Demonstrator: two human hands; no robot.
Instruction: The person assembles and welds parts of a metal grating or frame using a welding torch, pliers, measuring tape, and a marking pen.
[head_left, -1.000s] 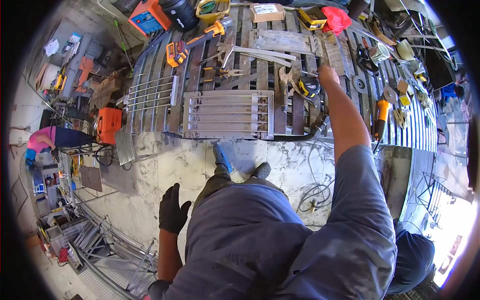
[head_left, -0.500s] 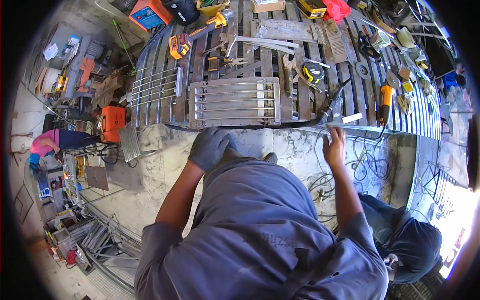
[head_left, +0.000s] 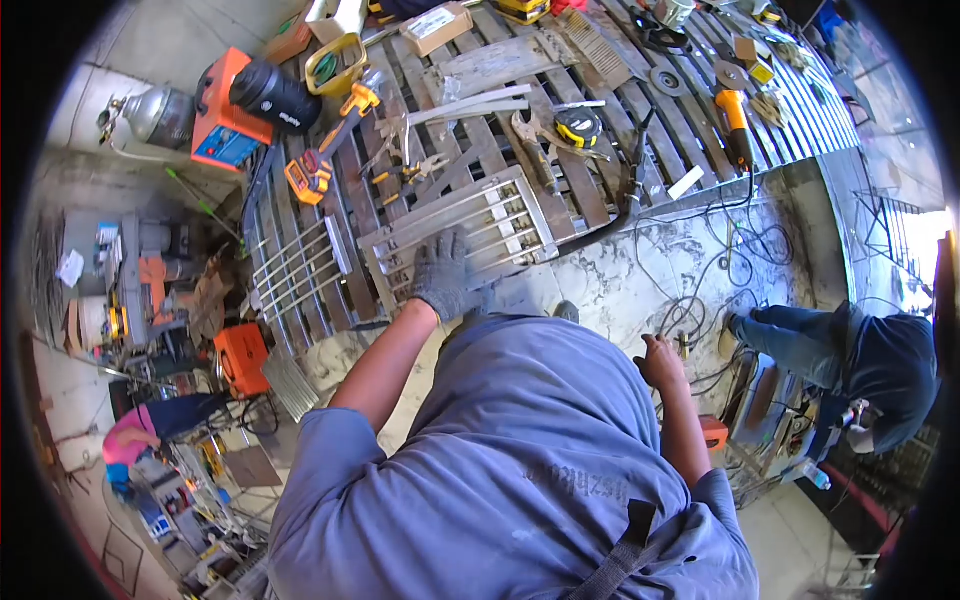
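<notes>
My left hand (head_left: 440,272), in a dark grey glove, lies with fingers spread on the lower left part of a metal frame with parallel rods (head_left: 505,225). The frame rests on the slatted metal table (head_left: 665,135). My bare right hand (head_left: 660,362) hangs in the air beside my body, its fingers partly curled, and whether it holds anything is unclear. Left of the frame is a grid of thin rods (head_left: 298,270). Pliers (head_left: 425,168), a locking wrench (head_left: 535,150) and a yellow tape measure (head_left: 578,127) lie beyond the frame.
An orange angle grinder (head_left: 738,125) lies at the right, its cable running to the floor. A yellow cordless tool (head_left: 310,177), orange welder (head_left: 232,110) and black canister (head_left: 272,97) are at the left. One person (head_left: 890,370) bends at the right; another (head_left: 145,435) is at the left.
My left hand has moved from the table's edge onto the rod frame. The right hand has dropped lower, away from the table edge. The view has rotated and shifted.
</notes>
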